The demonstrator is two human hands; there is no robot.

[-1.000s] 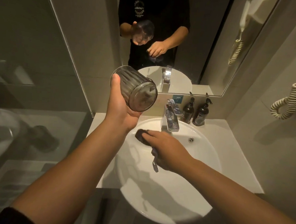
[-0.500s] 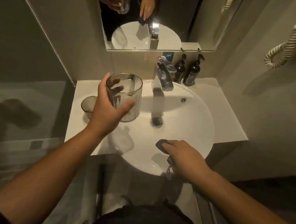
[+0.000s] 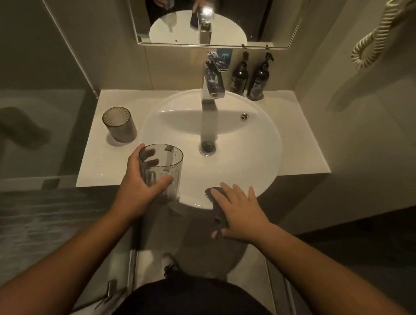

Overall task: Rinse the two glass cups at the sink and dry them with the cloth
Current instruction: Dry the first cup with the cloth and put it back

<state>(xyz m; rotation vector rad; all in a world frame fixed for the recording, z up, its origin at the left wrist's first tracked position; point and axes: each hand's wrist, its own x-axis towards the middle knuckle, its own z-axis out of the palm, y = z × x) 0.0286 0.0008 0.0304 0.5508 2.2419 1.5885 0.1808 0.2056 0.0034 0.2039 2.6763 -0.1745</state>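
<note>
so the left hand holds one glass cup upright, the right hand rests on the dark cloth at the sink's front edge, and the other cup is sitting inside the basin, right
Not quite. The head view shows the other cup standing on the counter left of the sink, not inside the basin. The rest holds: the left hand grips one glass cup upright, and the right hand rests on the dark cloth.

Small bathroom under dim, warm light. A white bench (image 3: 108,170) carries a round white basin (image 3: 251,145) with a chrome tap (image 3: 212,84) and a drain (image 3: 207,148). Two dark pump bottles (image 3: 249,78) stand against the beige tiled wall (image 3: 171,65), below a mirror (image 3: 271,20). A glass partition (image 3: 35,98) stands left; a coiled cord (image 3: 373,33) hangs right.
</note>
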